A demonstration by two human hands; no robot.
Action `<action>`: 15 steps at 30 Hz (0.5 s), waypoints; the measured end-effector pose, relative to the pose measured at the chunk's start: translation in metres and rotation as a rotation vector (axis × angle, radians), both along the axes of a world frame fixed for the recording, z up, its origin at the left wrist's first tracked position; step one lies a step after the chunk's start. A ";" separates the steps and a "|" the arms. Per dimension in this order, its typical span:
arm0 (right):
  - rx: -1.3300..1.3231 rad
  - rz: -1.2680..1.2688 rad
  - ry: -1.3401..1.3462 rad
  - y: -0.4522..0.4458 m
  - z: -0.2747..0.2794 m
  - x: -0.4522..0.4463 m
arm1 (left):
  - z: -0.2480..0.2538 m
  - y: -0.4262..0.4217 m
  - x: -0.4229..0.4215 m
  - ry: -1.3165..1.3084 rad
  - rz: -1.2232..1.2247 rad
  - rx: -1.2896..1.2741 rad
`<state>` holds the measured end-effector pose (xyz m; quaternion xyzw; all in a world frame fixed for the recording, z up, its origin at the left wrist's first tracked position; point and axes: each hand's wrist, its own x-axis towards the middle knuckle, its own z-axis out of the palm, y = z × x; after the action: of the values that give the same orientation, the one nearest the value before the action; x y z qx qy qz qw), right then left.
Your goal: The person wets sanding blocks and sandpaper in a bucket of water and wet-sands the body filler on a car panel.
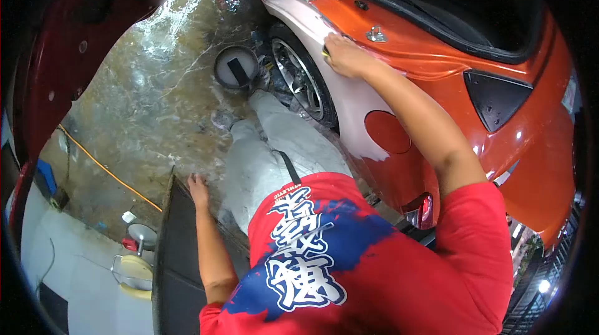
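Observation:
My right hand [346, 55] presses on the whitish, sanded-looking panel [357, 101] above the rear wheel of an orange car [430, 54]. Its fingers are closed over a small pad with a yellow edge [325, 52]; most of the pad is hidden under the hand. The round fuel flap [387, 131] lies below my right forearm. My left hand [198, 186] hangs low at my side, by the upper edge of a dark board [181, 229]. Its fingers are loosely apart and nothing shows in them.
A round bucket [219, 72] with a dark block across it stands near the car wheel [298, 79]. The floor [150, 110] looks wet. An orange cable [109, 169] runs along the left. A dark red panel [59, 67] juts in at upper left; a yellowish stool [136, 267] stands lower left.

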<state>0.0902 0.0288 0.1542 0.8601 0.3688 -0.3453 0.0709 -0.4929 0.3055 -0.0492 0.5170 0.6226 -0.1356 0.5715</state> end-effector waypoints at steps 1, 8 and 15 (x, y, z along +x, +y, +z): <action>0.039 0.027 -0.050 0.002 -0.033 0.009 | -0.006 -0.001 -0.005 -0.019 0.032 -0.010; 0.082 0.019 -0.118 0.064 -0.142 0.070 | 0.032 -0.017 0.008 0.083 0.082 0.018; 0.046 0.002 -0.078 -0.001 -0.042 0.008 | 0.000 -0.013 0.006 0.059 -0.043 -0.072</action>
<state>0.0986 0.0276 0.1121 0.8739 0.3744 -0.3028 0.0661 -0.4871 0.2923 -0.0492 0.5052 0.6228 -0.1853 0.5680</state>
